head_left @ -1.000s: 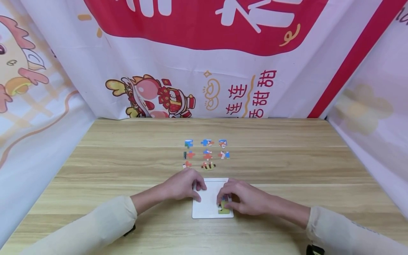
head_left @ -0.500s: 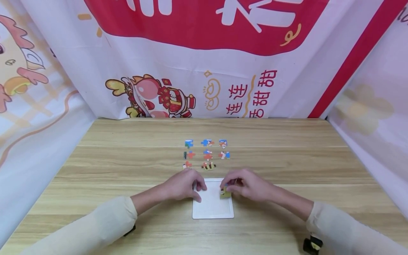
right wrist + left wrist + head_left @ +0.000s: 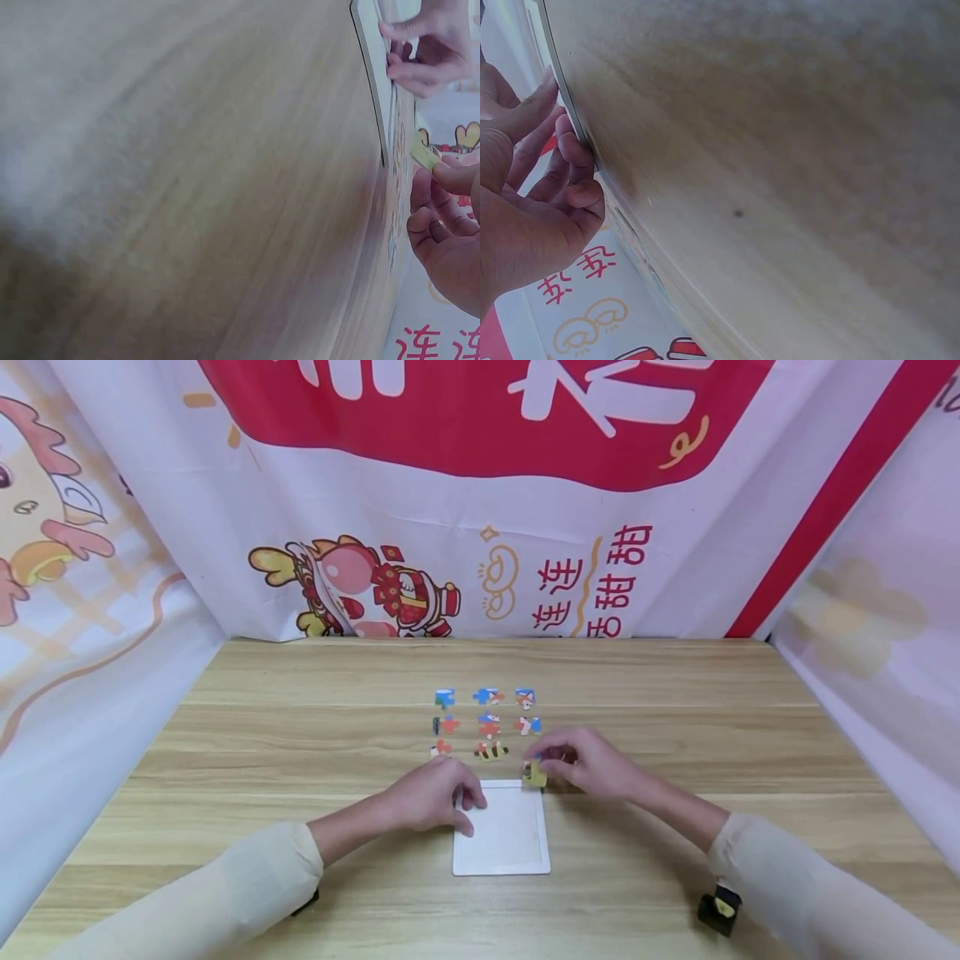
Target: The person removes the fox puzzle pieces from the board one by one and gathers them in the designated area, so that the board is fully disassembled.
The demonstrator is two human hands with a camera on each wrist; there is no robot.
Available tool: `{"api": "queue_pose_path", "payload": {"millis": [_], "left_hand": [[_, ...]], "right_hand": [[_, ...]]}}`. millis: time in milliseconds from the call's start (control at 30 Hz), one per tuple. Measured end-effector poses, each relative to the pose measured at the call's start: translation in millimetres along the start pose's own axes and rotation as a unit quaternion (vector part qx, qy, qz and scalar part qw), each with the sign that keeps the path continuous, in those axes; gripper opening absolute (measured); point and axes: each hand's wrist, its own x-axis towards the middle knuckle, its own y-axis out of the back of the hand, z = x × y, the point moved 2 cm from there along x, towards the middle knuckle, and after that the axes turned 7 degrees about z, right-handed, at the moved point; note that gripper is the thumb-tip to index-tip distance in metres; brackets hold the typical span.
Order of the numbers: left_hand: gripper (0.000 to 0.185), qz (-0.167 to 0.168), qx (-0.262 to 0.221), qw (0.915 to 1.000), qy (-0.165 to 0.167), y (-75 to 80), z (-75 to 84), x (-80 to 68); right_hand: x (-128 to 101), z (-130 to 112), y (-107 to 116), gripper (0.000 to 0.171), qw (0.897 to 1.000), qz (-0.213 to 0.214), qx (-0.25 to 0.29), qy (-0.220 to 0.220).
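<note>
Between the thumb and fingers of my right hand (image 3: 588,764) a yellow-green puzzle piece (image 3: 535,774) is pinched. It hangs over the top right corner of a white puzzle tray (image 3: 501,843). In the right wrist view the piece (image 3: 424,154) shows edge-on at the fingertips. My left hand (image 3: 435,795) holds the tray's left side, thumb and forefinger reaching over the rim. Bent fingers of that hand (image 3: 540,187) meet the tray's edge in the left wrist view. Beyond the tray, several loose puzzle pieces (image 3: 488,727) lie in rows, blue, orange, and one with dark stripes (image 3: 491,751).
A wooden table (image 3: 300,735) carries everything. Printed cloth (image 3: 442,493) hangs along its far edge, with more cloth at the left (image 3: 112,610) and right sides. A dark wrist device (image 3: 720,907) sits under the right sleeve (image 3: 795,877).
My right hand has lifted the yellow-green puzzle piece from the tray's lower right and carried it away from me to the top right corner. The left hand has stayed in place.
</note>
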Motion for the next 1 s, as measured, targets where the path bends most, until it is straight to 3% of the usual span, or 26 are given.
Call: {"api": "queue_pose_path", "payload": {"millis": [367,633,1000], "left_hand": [[0.022,-0.001,0.002,1.0000,0.004,-0.1,1.0,-0.4],[0.023,0.002,-0.004,1.0000,-0.003,1.0,1.1,-0.4],[0.023,0.003,-0.008,1.0000,-0.003,1.9,0.9,-0.9]], "right_hand": [[12,13,4,0.010,1.000,0.007,-0.003,-0.019],[21,20,6,0.015,0.998,0.017,0.002,-0.053],[32,28,7,0.011,0.998,0.025,-0.044,-0.046]]}}
